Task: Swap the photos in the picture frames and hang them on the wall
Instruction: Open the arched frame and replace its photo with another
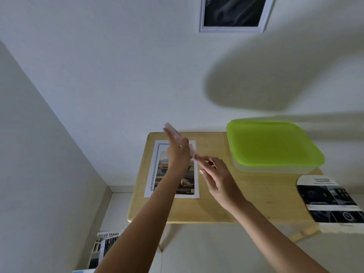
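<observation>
A thin pale picture frame [192,150] is seen edge-on, tilted, in the air above the wooden table [246,196]. My left hand [177,152] holds it from the left, with fingers laid along it and the thumb hooked over its edge. My right hand [216,178] pinches the frame's near end with its fingertips. Under both hands a white sheet with a patterned border [151,174] lies flat on the table and carries a photo of a yellow vehicle [162,167]. A white-framed dark picture [234,12] hangs on the wall above.
A white container with a lime-green lid [271,144] stands at the table's back right. A black-and-white brochure [331,201] overhangs the table's right end. A "HILUX TRAVO" brochure [104,247] lies on the floor at the left. Walls meet in a corner at the left.
</observation>
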Motion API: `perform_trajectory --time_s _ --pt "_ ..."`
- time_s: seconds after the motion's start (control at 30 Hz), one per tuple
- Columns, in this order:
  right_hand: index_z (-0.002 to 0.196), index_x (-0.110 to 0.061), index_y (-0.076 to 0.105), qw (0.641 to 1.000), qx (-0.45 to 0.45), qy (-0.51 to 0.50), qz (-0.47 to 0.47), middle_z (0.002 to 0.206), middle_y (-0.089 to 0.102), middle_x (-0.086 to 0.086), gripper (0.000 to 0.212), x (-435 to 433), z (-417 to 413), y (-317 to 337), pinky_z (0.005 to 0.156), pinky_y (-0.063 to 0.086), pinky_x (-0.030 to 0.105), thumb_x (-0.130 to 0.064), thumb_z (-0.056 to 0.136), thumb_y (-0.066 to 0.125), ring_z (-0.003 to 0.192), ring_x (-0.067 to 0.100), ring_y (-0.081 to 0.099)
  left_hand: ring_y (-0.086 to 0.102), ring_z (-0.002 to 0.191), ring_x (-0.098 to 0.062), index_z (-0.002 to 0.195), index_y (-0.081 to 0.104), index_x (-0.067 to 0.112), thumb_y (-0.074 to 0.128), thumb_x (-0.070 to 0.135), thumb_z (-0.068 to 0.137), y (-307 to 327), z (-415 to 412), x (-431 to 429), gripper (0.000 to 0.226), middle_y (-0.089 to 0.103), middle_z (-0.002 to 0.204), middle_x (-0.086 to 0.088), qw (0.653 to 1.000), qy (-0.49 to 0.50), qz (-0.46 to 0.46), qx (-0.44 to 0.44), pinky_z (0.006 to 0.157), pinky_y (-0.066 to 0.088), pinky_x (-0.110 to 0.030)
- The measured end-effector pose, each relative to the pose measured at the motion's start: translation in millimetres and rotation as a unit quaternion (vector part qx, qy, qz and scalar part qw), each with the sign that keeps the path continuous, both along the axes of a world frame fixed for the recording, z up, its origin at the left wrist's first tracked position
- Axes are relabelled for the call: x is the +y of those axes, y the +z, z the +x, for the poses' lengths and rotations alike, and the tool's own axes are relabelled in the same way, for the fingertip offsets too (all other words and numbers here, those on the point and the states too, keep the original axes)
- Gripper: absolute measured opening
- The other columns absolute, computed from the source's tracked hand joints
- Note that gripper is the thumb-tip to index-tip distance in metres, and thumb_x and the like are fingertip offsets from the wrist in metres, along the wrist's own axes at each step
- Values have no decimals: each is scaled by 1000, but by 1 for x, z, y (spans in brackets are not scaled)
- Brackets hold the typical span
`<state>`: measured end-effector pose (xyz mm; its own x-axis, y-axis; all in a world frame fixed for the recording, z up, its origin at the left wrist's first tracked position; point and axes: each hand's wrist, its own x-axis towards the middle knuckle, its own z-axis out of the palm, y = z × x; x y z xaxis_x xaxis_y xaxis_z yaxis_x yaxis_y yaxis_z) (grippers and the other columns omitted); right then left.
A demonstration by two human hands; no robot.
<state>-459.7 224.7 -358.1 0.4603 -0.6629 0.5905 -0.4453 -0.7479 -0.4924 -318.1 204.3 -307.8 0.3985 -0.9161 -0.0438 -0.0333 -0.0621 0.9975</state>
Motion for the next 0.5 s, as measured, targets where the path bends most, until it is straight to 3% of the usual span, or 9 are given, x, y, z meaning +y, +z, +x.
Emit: perform_trajectory --time_s 0.17,0.23,0.33,0.4,0.5 --pt "134 -20 48 995 8 55 82 129 49 4 38 14 26 -2 99 40 27 -24 96 40 118 17 47 46 76 -24 144 15 25 32 8 93 -16 38 9 57 45 86 -9 996 55 -6 74 65 41 -38" --pt "134 -20 48 987 -6 93 132 130 50 3 38 18 36 -1 99 41 25 -27 97 39 122 12 46 49 74 -25 133 29 33 31 8 93 -19 52 16 47 50 86 -11 994 76 -4 84 61 43 -36" --pt "134 -17 48 969 -42 119 213 124 57 0 38 16 45 0 92 44 17 -18 96 43 114 4 53 55 68 -17 140 27 33 33 15 98 -21 75 22 46 57 84 -4 988 119 18 93 53 49 -23" --pt "133 -16 48 971 -41 94 216 119 59 -2 40 5 48 0 91 44 15 -11 93 44 109 3 55 56 75 -13 142 30 29 35 24 99 -24 94 24 43 55 93 -1 985 142 36 88 59 49 -24" --pt "128 -12 52 988 -36 6 148 114 59 0 39 -24 52 2 94 43 25 -4 90 50 108 15 56 60 95 -18 135 42 31 39 32 98 -27 122 25 38 57 117 1 985 138 45 98 74 53 -31"
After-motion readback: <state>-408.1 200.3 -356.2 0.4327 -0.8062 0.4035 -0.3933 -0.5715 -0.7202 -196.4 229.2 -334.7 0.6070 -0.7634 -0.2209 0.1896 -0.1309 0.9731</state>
